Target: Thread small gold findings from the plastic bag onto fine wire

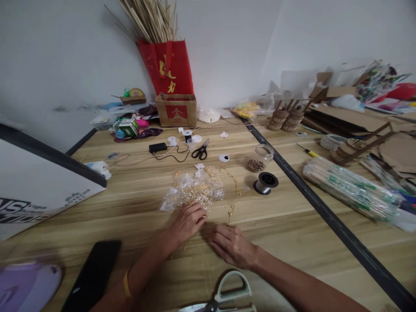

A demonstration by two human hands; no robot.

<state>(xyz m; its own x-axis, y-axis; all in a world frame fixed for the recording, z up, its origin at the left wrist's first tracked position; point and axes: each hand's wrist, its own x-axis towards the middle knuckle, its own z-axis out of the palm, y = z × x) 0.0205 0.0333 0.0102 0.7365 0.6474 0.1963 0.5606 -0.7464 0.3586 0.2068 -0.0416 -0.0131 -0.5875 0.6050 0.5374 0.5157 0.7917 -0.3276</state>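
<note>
My left hand (189,220) reaches over the near edge of a pile of small gold and silver jewelry findings (198,190), some loose and some in clear plastic bags. Its fingers are bent and held together, with the tips hidden among the pieces. To the right, my right hand (232,243) rests curled on the table, and whatever its fingers pinch is hidden. A short gold chain (231,212) runs down to its knuckles. Farther back lies a longer gold chain (232,177). Some gold bits (186,246) show beside my left wrist.
Large pale-handled scissors (232,288) lie close in front of me. A black phone (94,273) is at left. Beyond the pile are black scissors (201,150), a wire spool (265,183) and a jar of beads (261,158). Bagged sticks (351,184) lie at right.
</note>
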